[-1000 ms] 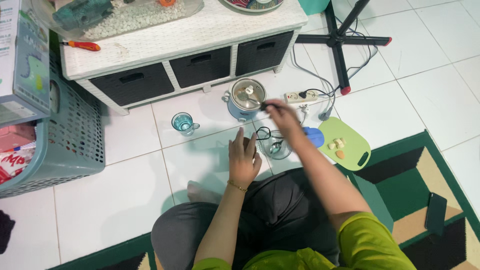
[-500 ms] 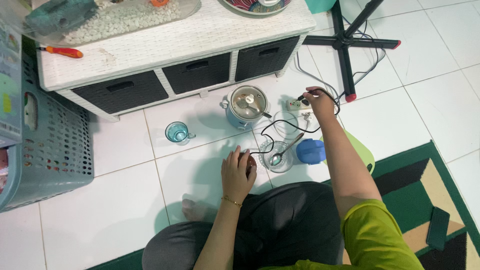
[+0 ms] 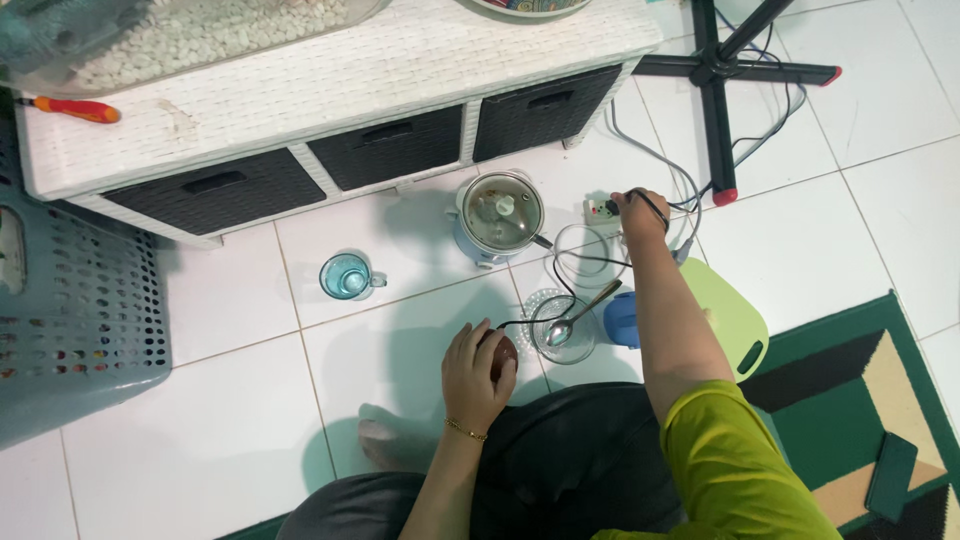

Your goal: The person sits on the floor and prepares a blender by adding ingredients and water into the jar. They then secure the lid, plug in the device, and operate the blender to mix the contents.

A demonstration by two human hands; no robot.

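Your right hand (image 3: 636,210) reaches out at 1 o'clock, fingers closed around a black plug (image 3: 612,208) pressed at the white power strip (image 3: 600,209) on the tiled floor (image 3: 240,400). The black cord (image 3: 570,262) loops back from the plug, over the glass dish, toward your left hand. The cord's far end is hidden; can't tell where it connects.

Your left hand (image 3: 475,375) is at 12 o'clock close in, palm down, fingers curled over a small dark brown round object (image 3: 504,352) on the floor. It's mostly covered, so can't tell what it is or how firm the grip is.

Just at 3 o'clock of that hand: a clear glass dish (image 3: 556,325) with a metal spoon (image 3: 575,315) lying in it, handle pointing to 1 o'clock. A blue rounded object (image 3: 621,320) sits touching your right forearm, beside the dish. A light green cutting board (image 3: 735,318) lies further at 3 o'clock, partly under your arm.

A small blue rice cooker (image 3: 498,218) with a glass lid stands at 12 o'clock, just left of the power strip. A teal glass mug (image 3: 347,276) stands at 10 o'clock, well apart from both hands.

Far edge: a white wicker shelf (image 3: 330,75) with dark drawers, an orange-handled screwdriver (image 3: 72,108) on top. A blue-grey laundry basket (image 3: 70,310) is at 9 o'clock. A black stand base (image 3: 722,90) is at 1 o'clock, far.
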